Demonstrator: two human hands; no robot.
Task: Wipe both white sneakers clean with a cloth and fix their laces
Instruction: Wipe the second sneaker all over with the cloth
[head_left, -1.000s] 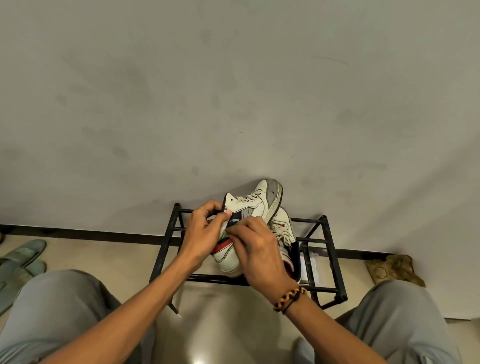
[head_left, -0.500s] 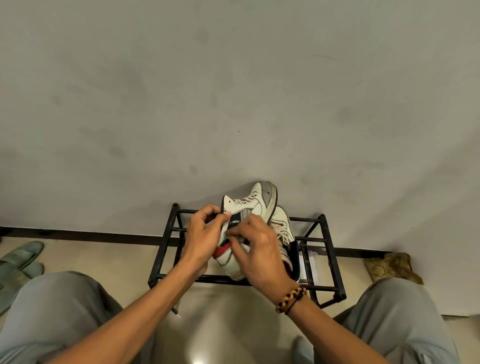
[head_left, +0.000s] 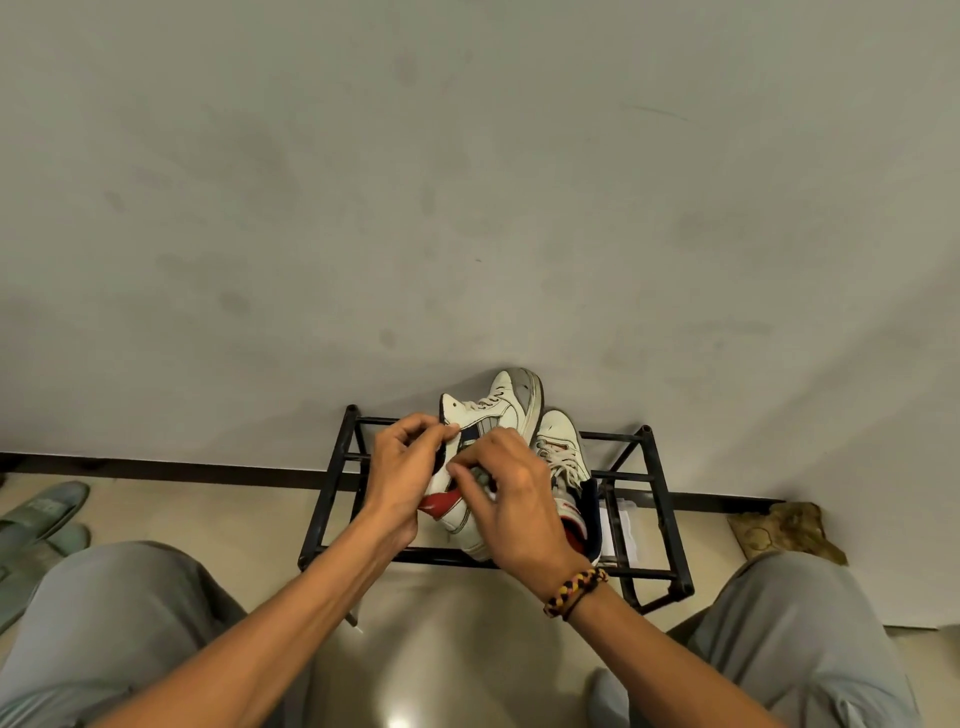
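Two white high-top sneakers rest on a black metal shoe rack (head_left: 332, 483) against the wall. The left sneaker (head_left: 506, 402) leans toe-up, with red and dark side panels. My left hand (head_left: 402, 467) grips its collar at the ankle opening. My right hand (head_left: 511, 493), with a braided bracelet at the wrist, pinches something small and pale against the sneaker's side; I cannot tell if it is a lace or a cloth. The right sneaker (head_left: 561, 441) stands just right of it, laces loose, partly hidden behind my right hand.
A grey wall fills the upper view, with a dark baseboard (head_left: 208, 470) below. Green slippers (head_left: 41, 514) lie on the floor at far left. A crumpled brownish cloth (head_left: 784, 530) sits at the right by the wall. My knees in grey trousers (head_left: 119, 618) flank the rack.
My right hand has shifted slightly down the sneaker's side, fingers curling tighter. The left hand keeps its hold on the collar. The sneakers stay in place.
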